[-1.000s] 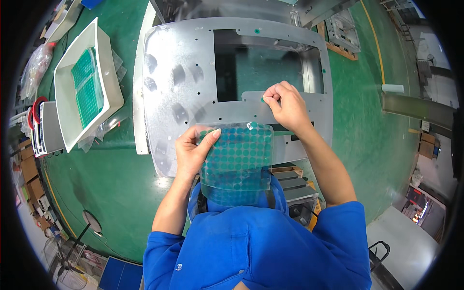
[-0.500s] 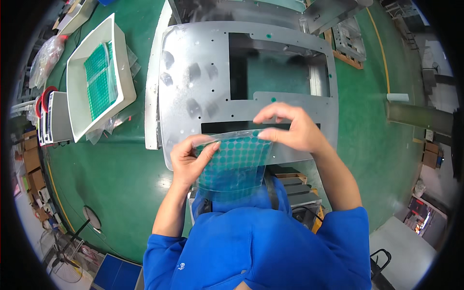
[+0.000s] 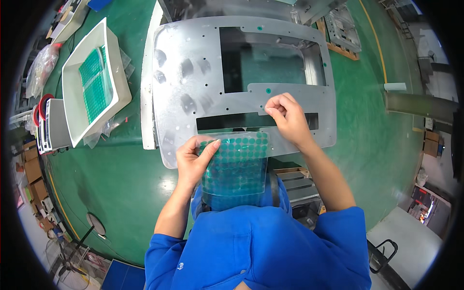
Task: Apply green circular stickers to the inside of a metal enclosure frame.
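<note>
My left hand pinches the upper left edge of a clear sheet of round green stickers, which hangs in front of my body. Over the near part of a grey metal panel, my right hand has its thumb and index finger pressed together. What sits between those fingertips is too small to make out. Just left of them is a small hole in the panel. A few green dots, such as the round sticker beside the large cutout, are on the panel.
On the left stands a white plastic bin with more green sticker sheets inside. A white-edged support runs along the panel's left side. A pale casting rests on a wooden pallet at the far right. A standing fan is at lower left.
My right hand has moved away from the sheet's top edge, forward over the panel, and its fingers have closed into a pinch. The sheet stays in my left hand, hanging slightly straighter.
</note>
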The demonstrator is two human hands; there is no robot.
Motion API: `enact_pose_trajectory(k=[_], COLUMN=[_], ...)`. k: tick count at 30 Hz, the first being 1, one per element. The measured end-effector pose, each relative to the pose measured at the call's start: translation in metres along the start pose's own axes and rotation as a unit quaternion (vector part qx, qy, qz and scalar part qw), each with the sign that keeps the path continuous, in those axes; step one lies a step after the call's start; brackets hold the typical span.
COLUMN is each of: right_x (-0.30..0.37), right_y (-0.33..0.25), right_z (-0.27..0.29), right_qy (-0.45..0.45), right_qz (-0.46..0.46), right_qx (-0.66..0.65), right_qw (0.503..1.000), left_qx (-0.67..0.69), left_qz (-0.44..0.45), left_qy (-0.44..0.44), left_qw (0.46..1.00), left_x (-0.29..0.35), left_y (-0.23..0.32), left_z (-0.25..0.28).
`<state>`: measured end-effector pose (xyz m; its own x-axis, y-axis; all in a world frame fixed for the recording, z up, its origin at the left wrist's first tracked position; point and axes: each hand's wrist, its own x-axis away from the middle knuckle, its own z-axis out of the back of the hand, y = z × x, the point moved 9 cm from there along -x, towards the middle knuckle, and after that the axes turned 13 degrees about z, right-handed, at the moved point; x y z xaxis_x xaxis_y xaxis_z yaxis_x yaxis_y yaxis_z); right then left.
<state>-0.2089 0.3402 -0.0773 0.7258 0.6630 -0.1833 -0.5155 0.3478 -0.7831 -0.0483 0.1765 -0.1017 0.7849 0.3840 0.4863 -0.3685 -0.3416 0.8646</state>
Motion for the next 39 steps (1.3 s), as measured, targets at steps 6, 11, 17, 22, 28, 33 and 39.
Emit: enact_pose_trajectory(k=[6,11,17,22,28,33,39], right_x=[-0.007,-0.007,-0.007,-0.008,-0.007,-0.013,0.0], right_y=[0.007,0.006,0.01,0.006,0.014,0.028,-0.028], right_z=[-0.009,-0.009,-0.01,-0.01,-0.009,-0.007,-0.011], right_qy=[-0.041,-0.038,-0.042,-0.033,-0.017,-0.055,-0.112], right_qz=[-0.017,-0.021,-0.029,-0.011,-0.03,-0.126,0.008], right_qx=[0.086,0.121,0.121,0.136,0.094,0.017,-0.17], right_qw=[0.995,0.992,0.991,0.99,0.995,0.99,0.979], left_qx=[0.01,0.009,0.023,0.016,0.015,0.019,-0.008], left_qz=[0.01,0.011,0.01,0.017,0.017,0.005,-0.081], left_qy=[0.003,0.009,0.011,0.014,0.014,0.014,0.012], left_qw=[1.0,1.0,1.0,1.0,1.0,1.0,0.997], left_x=[0.002,0.003,0.003,0.001,0.001,0.003,0.014], left_y=[-0.003,-0.005,-0.005,-0.005,-0.004,0.002,0.02], left_z=[0.004,0.008,0.006,0.005,0.006,0.009,0.013])
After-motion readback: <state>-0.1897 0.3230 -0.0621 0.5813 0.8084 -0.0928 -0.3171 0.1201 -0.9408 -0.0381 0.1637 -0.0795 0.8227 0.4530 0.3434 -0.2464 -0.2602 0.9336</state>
